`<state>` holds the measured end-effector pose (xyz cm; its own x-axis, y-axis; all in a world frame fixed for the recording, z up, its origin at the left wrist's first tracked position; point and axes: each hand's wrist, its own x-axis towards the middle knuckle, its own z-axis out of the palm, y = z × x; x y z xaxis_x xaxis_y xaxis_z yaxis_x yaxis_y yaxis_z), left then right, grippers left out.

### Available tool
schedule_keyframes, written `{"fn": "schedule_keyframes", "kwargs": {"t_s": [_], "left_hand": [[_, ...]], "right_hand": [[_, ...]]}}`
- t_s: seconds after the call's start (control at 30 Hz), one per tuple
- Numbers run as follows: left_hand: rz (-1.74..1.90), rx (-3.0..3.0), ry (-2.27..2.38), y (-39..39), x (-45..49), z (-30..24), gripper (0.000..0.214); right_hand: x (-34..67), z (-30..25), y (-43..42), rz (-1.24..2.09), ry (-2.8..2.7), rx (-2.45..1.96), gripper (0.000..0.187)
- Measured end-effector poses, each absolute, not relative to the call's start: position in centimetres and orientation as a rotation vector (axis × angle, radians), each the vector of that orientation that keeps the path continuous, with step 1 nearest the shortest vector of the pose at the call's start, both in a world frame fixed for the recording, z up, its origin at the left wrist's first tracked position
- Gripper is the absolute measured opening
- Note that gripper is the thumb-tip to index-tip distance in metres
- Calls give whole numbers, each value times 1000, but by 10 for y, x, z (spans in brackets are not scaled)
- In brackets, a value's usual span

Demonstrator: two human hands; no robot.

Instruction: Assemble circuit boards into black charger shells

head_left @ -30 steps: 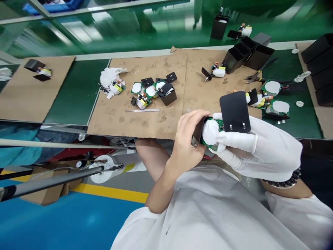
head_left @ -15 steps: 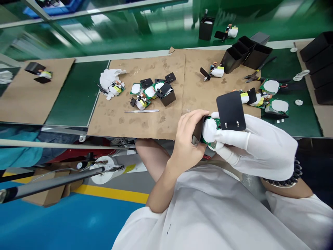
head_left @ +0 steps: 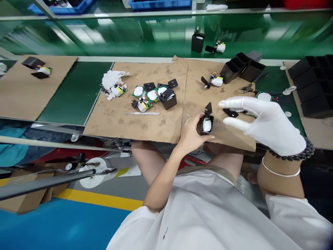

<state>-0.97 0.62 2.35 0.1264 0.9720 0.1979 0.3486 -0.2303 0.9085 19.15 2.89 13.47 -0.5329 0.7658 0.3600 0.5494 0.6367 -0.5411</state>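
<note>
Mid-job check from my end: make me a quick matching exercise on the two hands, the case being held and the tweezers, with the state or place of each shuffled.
1. left hand
2. right hand
3. held case
4. tweezers

A. lying on the cardboard, to the left of both hands
B. black, with a white part showing inside
C. gloved in white, fingers parted
D. ungloved, fingers against a case

Right pairs: 1-D, 2-C, 3-B, 4-A.
</note>
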Motion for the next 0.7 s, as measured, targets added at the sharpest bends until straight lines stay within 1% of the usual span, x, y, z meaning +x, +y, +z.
{"fn": "schedule_keyframes", "kwargs": {"t_s": [0.07,0.1,0.17,0.23,0.3,0.37,0.43,0.6,0.7], "left_hand": [[1034,1753,1234,8,-15,22,85],[992,1782,1189,9,-18,22,86],[910,1809,1109,11,-26,23,85],[851,1795,1040,12,-33,24,84],[845,1754,988,13,-38,24,86],[894,1694,965,13,-39,24,89],[976,1633,992,12,-33,25,89],[1209,1591,1273,7,-5,29,76],[1263,1629,1453,6,9,29,71]], "right_hand": [[196,136,43,530,-2312,-1046,39],[197,137,52,661,-2394,-1007,40],[199,136,70,1058,-2526,-881,42],[201,135,85,1424,-2539,-773,41],[202,134,93,1613,-2477,-765,41],[201,132,94,1625,-2392,-847,43],[198,130,90,1540,-2298,-952,44],[188,123,74,1375,-2173,-1074,39],[183,120,63,1247,-2147,-1134,40]]}}
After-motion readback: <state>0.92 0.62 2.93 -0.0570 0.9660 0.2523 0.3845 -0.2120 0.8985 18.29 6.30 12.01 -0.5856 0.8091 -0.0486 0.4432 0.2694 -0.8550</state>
